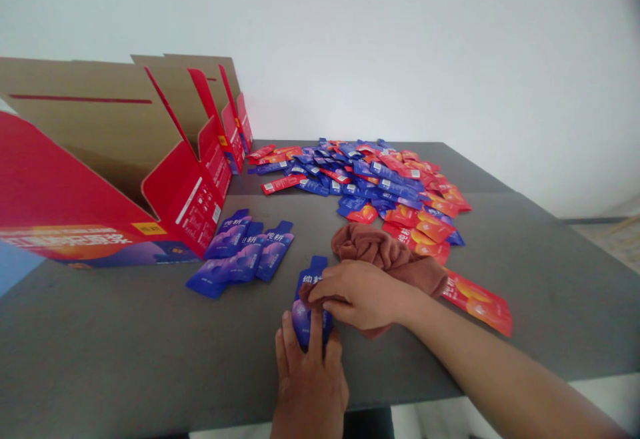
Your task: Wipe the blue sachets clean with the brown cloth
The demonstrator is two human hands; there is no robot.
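Observation:
A blue and purple pouch (pixel 301 322) lies flat on the grey table in front of me. My left hand (pixel 310 365) rests on its lower part with fingers stretched out. From the right, my right hand (pixel 363 295) is closed on a brown cloth (pixel 373 245) and presses a bunched bit of it onto the pouch's upper half. The rest of the cloth lies crumpled behind and beneath that hand. To the left, several similar blue pouches (pixel 245 255) lie overlapping. A red and orange pouch (pixel 477 299) sits just right of the cloth, partly covered by it.
Open red cardboard boxes (pixel 185 205) stand in a row along the left side, flaps raised. A large mixed heap of blue and red pouches (pixel 360 175) covers the far middle of the table (pixel 125 352). A white wall rises behind.

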